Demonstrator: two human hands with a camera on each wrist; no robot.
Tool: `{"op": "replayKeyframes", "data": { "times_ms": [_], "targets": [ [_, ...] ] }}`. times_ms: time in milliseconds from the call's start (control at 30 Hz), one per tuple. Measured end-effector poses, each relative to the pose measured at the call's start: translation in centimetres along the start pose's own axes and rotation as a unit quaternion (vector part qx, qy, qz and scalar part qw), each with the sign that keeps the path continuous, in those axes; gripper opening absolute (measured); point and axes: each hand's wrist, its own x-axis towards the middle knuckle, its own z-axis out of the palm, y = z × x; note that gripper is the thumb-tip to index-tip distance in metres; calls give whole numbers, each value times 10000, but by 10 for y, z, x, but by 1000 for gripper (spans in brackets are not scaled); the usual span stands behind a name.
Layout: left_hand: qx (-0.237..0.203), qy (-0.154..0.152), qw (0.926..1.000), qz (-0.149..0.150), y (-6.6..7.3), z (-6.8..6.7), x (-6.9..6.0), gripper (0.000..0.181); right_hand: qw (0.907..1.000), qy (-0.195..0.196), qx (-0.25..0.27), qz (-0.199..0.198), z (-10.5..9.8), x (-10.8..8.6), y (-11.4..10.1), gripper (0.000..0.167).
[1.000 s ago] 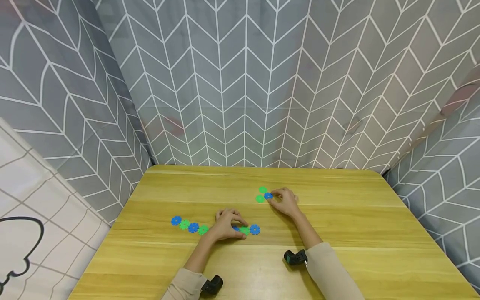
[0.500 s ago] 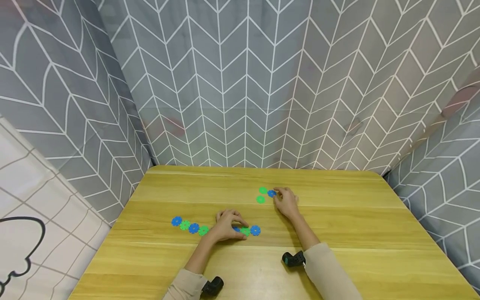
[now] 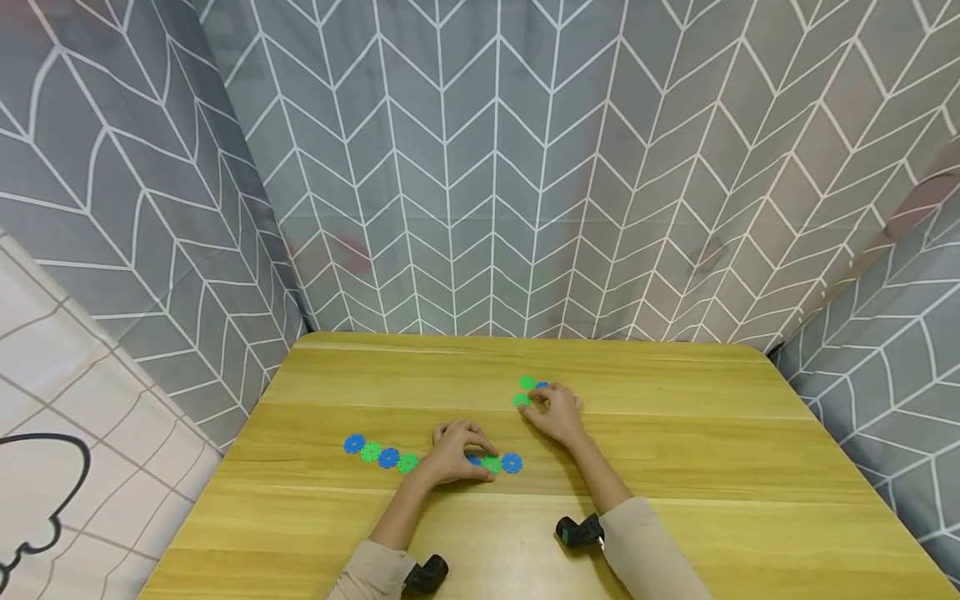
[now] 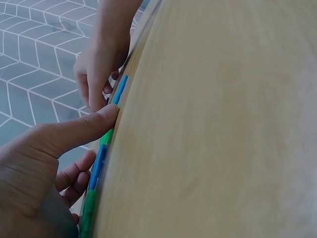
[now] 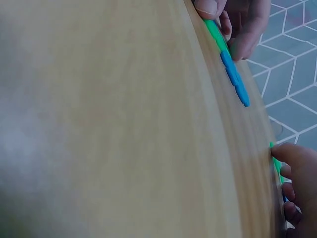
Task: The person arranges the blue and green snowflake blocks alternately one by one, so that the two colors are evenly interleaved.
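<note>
Notched green and blue plastic interlocking discs lie in a row in the head view, starting with a blue disc (image 3: 355,443) at the left. Over the row's middle arches my left hand (image 3: 453,455); its thumb and forefinger pinch the green disc (image 3: 491,465) beside the right-end blue disc (image 3: 512,463). Part of the row is hidden under this hand. Farther back, my right hand (image 3: 558,414) has its thumb and forefinger at the edges of a loose green disc (image 3: 521,400). Another green disc (image 3: 527,382) and a partly covered blue disc (image 3: 542,385) lie just behind.
The wooden table (image 3: 712,450) spreads under both hands. A grey patterned curtain (image 3: 465,208) hangs along its back edge and sides. Each wrist carries a small black camera (image 3: 580,532).
My right hand first drew the back blue disc slightly right, then let go and moved left and nearer to the front loose green disc. The left hand has stayed on the row.
</note>
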Motion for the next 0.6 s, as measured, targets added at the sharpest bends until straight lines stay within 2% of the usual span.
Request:
{"op": "replayKeyframes", "data": {
  "times_ms": [200, 433, 600],
  "targets": [
    [-6, 9, 10000, 29, -1, 1, 0, 28, 10000, -62, 72, 5, 0, 0, 0, 25],
    [-34, -2, 10000, 24, -2, 2, 1, 28, 9997, -96, 160, 183, -1, 0, 6, 24],
    [-23, 21, 10000, 51, -2, 1, 1, 27, 9997, -63, 190, 117, -1, 1, 9, 20]
  ]
}}
